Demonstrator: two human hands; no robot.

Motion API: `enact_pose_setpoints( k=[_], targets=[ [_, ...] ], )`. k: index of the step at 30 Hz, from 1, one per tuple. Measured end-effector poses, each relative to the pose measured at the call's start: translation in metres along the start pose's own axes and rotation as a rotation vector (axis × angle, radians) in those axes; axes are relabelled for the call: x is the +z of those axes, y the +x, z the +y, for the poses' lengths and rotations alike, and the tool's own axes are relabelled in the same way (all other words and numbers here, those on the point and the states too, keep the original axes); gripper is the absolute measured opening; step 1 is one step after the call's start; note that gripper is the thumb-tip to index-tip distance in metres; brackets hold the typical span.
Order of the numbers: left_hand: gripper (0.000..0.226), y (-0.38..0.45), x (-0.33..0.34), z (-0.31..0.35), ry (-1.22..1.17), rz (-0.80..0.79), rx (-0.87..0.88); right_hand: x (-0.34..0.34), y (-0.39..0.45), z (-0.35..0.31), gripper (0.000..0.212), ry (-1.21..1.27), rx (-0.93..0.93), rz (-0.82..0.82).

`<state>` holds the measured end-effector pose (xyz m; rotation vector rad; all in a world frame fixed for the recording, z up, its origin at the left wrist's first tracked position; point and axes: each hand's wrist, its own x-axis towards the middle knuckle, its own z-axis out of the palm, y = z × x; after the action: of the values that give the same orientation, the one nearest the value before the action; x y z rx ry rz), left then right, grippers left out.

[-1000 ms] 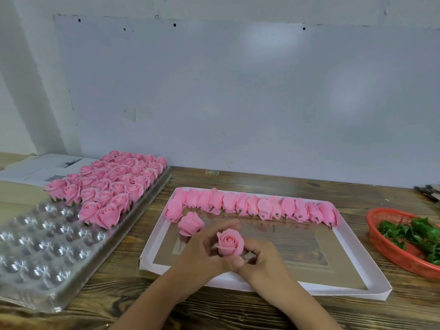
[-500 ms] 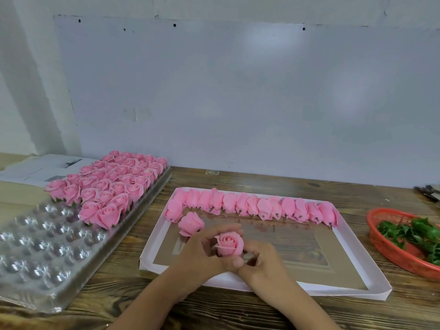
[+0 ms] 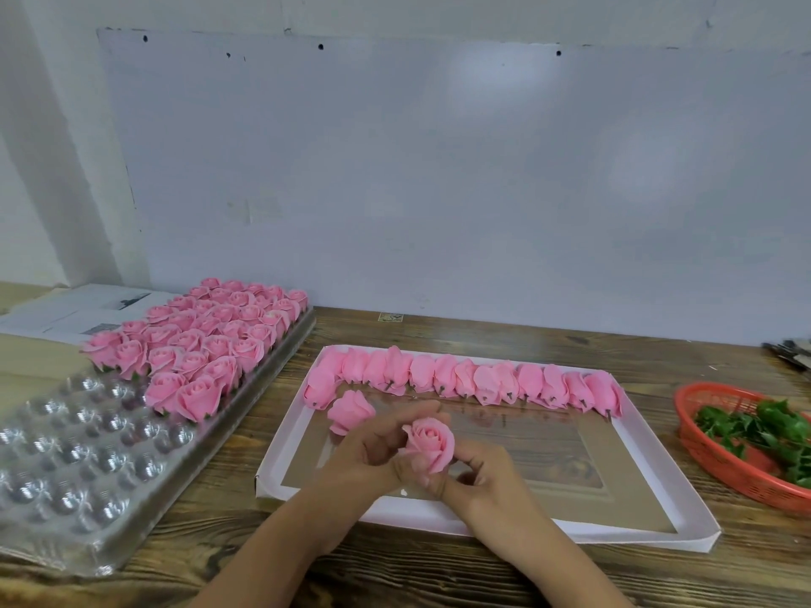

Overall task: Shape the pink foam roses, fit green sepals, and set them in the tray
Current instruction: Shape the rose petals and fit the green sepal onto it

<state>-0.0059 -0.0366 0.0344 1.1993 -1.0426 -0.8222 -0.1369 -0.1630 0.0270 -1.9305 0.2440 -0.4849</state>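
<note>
A pink foam rose point(image 3: 429, 443) is held above the near part of the white shallow box point(image 3: 671, 509). My left hand point(image 3: 366, 458) pinches its left petals with fingers and thumb. From below and the right, my right hand point(image 3: 474, 480) holds its base. A row of unshaped pink buds point(image 3: 474, 381) lies along the far side of the box, and one loose bud point(image 3: 349, 410) lies near its left end. The clear plastic cell tray point(image 3: 74, 467) on the left carries several finished roses point(image 3: 206, 340) in its far half. Green sepals point(image 3: 763, 427) fill a red basket point(image 3: 719, 462) at the right.
Everything rests on a wooden table point(image 3: 395, 577) against a white wall. Papers point(image 3: 66, 309) lie at the far left behind the tray. Dark tools point(image 3: 790, 351) show at the far right edge.
The rose has tilted and turned a little to the right between my hands. My left fingers have shifted on the petals. Nothing else moved.
</note>
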Motion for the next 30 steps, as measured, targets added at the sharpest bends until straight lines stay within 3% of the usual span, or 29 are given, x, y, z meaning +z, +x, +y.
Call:
enact_pose_setpoints(
  k=[2,5,10,15,18,23,27,30],
  targets=[
    [0.038,-0.0003,0.0020,0.0029,-0.007,0.026,-0.015,0.0014,-0.0002,0.0011,0.009,-0.052,-0.012,0.003],
    [0.061,-0.0001,0.0041,0.0021,-0.044,0.076,-0.028,0.0038,-0.0004,0.0021,0.014,-0.107,-0.021,-0.003],
    [0.028,0.0021,0.0034,0.0001,-0.121,0.100,-0.011,0.0006,-0.0001,-0.0003,0.017,-0.007,-0.005,0.000],
    [0.032,0.0022,0.0026,0.0013,-0.164,0.117,-0.032,0.0006,0.0005,0.0012,0.015,-0.064,-0.002,0.002],
    [0.052,0.0013,0.0042,0.0026,-0.099,0.125,0.017,0.0034,0.0004,0.0023,0.018,-0.132,-0.012,0.000],
    [0.026,0.0011,0.0042,-0.0026,-0.037,0.054,0.062,0.0033,-0.0003,0.0030,0.012,-0.122,-0.042,-0.021],
    [0.038,0.0007,0.0035,-0.0034,0.058,0.026,0.021,0.0016,-0.0012,0.0017,0.024,-0.068,-0.035,-0.042],
    [0.043,-0.0004,0.0047,-0.0005,0.020,0.029,0.013,0.0027,-0.0003,0.0023,0.017,-0.090,-0.050,-0.014]
  ],
)
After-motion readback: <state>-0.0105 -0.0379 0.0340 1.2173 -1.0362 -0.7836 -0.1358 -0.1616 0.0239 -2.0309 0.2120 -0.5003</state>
